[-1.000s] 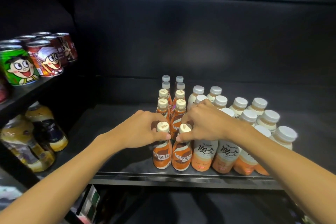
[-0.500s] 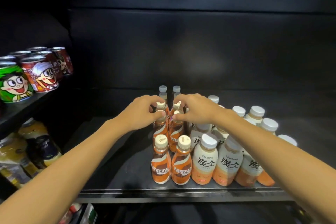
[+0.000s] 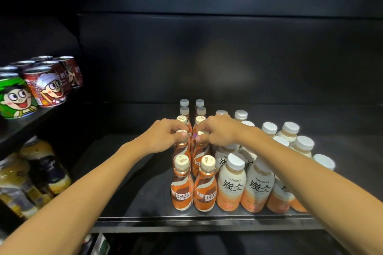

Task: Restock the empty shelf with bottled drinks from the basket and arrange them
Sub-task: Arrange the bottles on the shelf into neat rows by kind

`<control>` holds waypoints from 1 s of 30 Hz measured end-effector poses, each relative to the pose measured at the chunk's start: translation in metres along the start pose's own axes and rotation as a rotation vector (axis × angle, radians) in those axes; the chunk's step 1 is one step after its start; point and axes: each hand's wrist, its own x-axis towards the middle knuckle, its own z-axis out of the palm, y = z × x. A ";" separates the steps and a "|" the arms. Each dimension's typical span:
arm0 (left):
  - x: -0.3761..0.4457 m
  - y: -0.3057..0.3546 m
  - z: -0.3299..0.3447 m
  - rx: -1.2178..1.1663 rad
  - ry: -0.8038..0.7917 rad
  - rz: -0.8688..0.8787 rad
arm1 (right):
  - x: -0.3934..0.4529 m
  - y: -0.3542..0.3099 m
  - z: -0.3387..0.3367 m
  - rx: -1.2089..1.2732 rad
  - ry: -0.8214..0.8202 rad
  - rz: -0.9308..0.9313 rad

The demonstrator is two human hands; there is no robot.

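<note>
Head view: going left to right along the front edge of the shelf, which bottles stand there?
Left Nescafe bottle → right Nescafe bottle → first Tanbing bottle → second Tanbing bottle; the bottles further right are partly hidden behind the right forearm.

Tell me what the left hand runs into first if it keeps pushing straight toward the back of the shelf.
Most likely the cream-capped Nescafe bottle just behind the bottle the left hand grips at the cap, then the two grey-capped bottles further back. Depth is hard to judge, so the gaps are uncertain.
</note>
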 end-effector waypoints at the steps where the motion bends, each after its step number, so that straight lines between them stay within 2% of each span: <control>1: -0.002 0.000 0.001 -0.006 -0.002 -0.004 | -0.003 -0.001 -0.001 0.001 -0.009 -0.008; 18: -0.022 0.008 0.002 -0.109 -0.052 -0.029 | -0.028 -0.008 -0.001 -0.011 -0.004 -0.062; 30: -0.020 0.004 0.003 -0.089 -0.023 -0.010 | -0.025 -0.004 0.005 0.140 -0.033 -0.066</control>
